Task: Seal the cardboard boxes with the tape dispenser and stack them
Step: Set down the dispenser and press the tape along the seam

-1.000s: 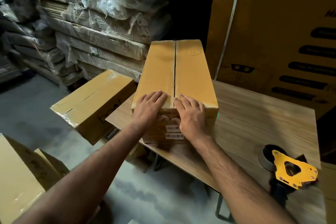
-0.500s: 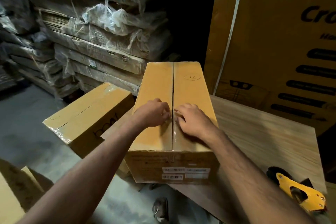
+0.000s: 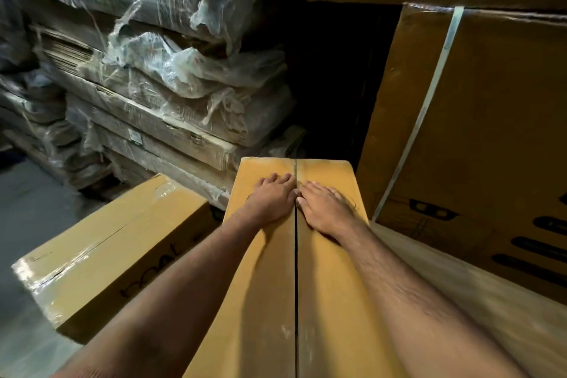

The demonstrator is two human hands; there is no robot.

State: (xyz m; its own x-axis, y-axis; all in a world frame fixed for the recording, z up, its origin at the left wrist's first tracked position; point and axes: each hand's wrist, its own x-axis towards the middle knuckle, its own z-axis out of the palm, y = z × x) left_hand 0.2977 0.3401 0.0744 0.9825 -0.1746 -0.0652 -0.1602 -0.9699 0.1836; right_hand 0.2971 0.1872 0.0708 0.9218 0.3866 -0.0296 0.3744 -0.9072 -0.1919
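I lay my left hand (image 3: 271, 199) and right hand (image 3: 326, 209) flat, fingers extended, gripping nothing, at the far end of the long tan cardboard box (image 3: 267, 301); likely pressing its flaps closed for taping.

Head-worn view, looking forward and down, close over box top (image 3: 325, 270)

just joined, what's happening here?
A person is pressing both hands flat on top of a long cardboard box on a wooden table. The left hand and right hand sit on either side of the centre seam, near the far end. The seam looks untaped. No tape dispenser is in view. Another box, already taped, sits to the left.
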